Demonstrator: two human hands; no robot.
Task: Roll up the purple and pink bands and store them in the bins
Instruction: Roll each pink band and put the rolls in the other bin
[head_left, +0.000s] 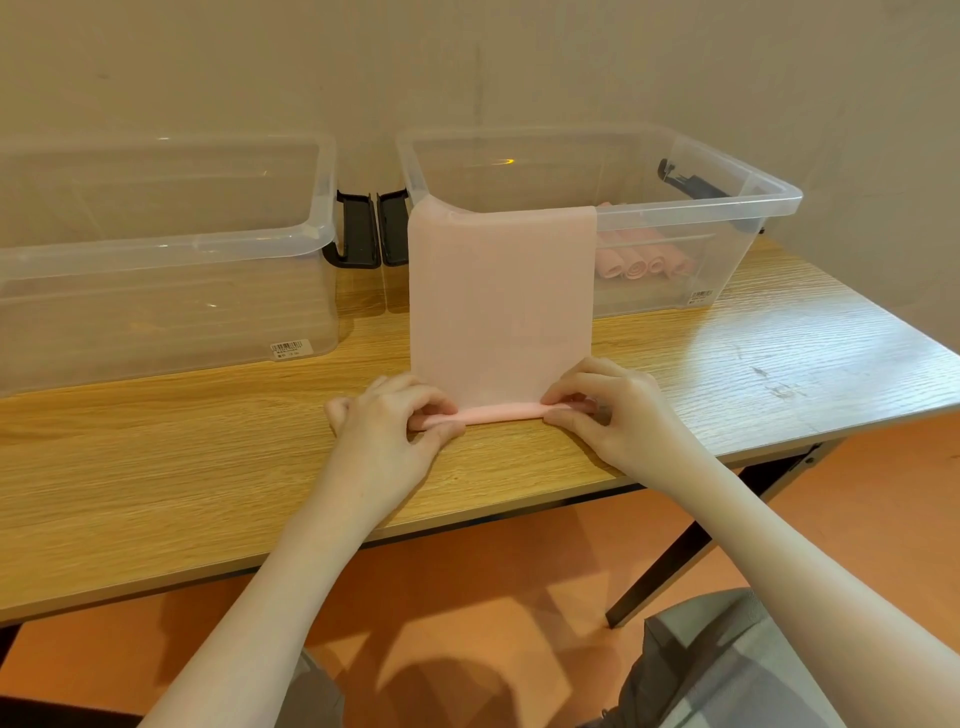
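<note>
SURFACE: wood-grain table (156, 467), orange floor below, beige wall at 12 o'clock | BAND: pink band (501, 312) draped from right bin (675, 208) rim to table, near edge rolled | GRIP: left hand (387, 421) and right hand (613, 410) pinch roll ends | left bin (156, 249) at 10 o'clock.

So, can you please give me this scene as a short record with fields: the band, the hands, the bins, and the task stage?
band: pink band, near end rolled on the table, far end draped over the right bin's rim
left hand: pinches the roll's left end
right hand: pinches the roll's right end
right bin: holds rolled pink bands
left bin: no bands visible
stage: rolling just begun
</note>
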